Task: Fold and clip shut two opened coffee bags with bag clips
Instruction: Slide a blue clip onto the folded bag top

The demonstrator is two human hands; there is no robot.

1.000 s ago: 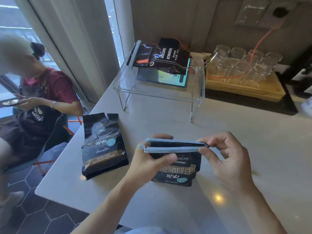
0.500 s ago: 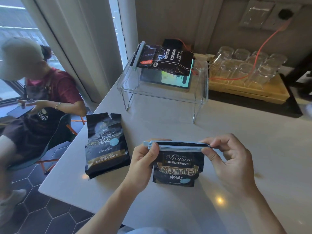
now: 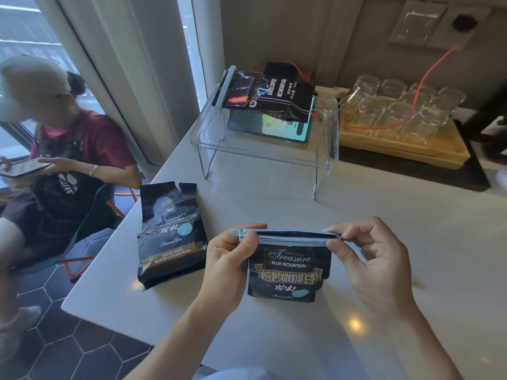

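Note:
A black Blue Mountain coffee bag (image 3: 288, 272) stands upright on the white counter in front of me, its top folded under a long light-blue bag clip (image 3: 288, 238). My left hand (image 3: 227, 264) pinches the clip's hinge end. My right hand (image 3: 367, 256) pinches the clip's other end between thumb and forefinger. A second black coffee bag (image 3: 171, 234) lies flat to the left, its torn top open and unclipped. Another light-blue clip (image 3: 225, 87) rests on the clear stand at the back.
A clear acrylic stand (image 3: 263, 149) at the back carries dark coffee packets (image 3: 270, 96) over a lit tablet. A wooden tray of glasses (image 3: 397, 113) with an orange cable sits right of it. The counter's left edge (image 3: 109, 242) drops off beside a seated person (image 3: 60, 149).
The bag went from tilted to upright with its front label facing me, and the clip's two arms, slightly apart a second ago, now lie pressed together along the folded top.

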